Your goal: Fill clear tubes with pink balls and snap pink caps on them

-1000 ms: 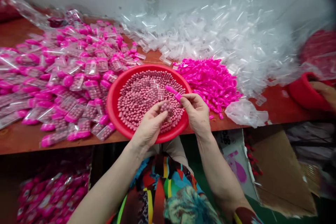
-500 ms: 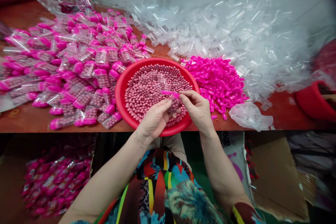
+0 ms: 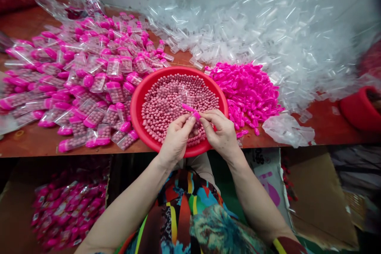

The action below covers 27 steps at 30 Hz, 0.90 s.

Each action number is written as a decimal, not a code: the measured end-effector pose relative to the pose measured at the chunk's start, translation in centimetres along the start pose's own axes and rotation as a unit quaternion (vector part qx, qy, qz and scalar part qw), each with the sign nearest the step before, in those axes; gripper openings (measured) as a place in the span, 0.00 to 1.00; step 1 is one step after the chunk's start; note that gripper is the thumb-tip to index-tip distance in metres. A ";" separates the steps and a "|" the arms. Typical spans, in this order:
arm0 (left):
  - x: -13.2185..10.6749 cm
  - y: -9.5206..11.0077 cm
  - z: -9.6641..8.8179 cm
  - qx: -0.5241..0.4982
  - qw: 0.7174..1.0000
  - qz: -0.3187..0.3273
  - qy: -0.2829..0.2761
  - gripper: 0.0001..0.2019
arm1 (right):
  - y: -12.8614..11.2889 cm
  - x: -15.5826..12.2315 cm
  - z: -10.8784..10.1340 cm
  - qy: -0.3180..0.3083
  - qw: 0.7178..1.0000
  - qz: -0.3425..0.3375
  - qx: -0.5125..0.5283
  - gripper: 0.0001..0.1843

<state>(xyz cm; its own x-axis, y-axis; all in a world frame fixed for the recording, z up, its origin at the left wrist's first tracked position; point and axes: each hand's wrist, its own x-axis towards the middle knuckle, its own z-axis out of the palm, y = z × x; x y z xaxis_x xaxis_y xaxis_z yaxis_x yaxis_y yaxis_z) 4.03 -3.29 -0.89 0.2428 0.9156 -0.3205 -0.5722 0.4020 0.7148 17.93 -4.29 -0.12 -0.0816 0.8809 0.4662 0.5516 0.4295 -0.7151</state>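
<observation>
My left hand [image 3: 176,139] and my right hand [image 3: 220,131] meet over the near side of a red bowl [image 3: 137,105] full of small pink balls [image 3: 166,101]. Between them they pinch a small clear packet of balls with a bright pink cap [image 3: 190,110] at its top. The left fingers wrap the packet's body, which is mostly hidden. The right fingertips press at the cap. Left of the bowl lies a heap of filled, capped packets [image 3: 80,75]. Right of it sits a pile of loose pink caps [image 3: 248,89].
A large mound of empty clear packets [image 3: 262,35] covers the back right of the brown table [image 3: 29,143]. A crumpled clear bag [image 3: 287,129] lies at the table's edge. A second red bowl [image 3: 358,109] is far right. A box of filled packets [image 3: 65,206] sits below.
The hands have drawn closer together over the bowl. The pink cap, held tilted above the packet a second ago, now sits down at the packet's top between the fingertips.
</observation>
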 end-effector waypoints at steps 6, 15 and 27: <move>-0.8 0.7 0.3 0.060 0.998 -0.006 -0.021 0.11 | 0.1 -0.3 -1.0 0.017 0.983 0.118 0.138 0.16; -0.5 1.6 -0.1 0.136 0.957 -0.169 -0.192 0.10 | 1.5 5.7 1.0 -0.292 0.757 0.330 0.482 0.29; 0.1 0.8 0.2 0.040 0.986 -0.121 -0.104 0.14 | 0.5 2.1 0.6 -0.145 0.842 0.329 0.402 0.23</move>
<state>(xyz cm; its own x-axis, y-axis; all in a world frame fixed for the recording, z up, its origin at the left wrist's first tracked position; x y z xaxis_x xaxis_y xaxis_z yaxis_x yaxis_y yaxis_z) 3.73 -2.87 -0.28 0.5248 0.7712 -0.3605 -0.4153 0.6016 0.6823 17.56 -2.08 0.18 -0.2421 0.9419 -0.2328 -0.1744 -0.2783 -0.9445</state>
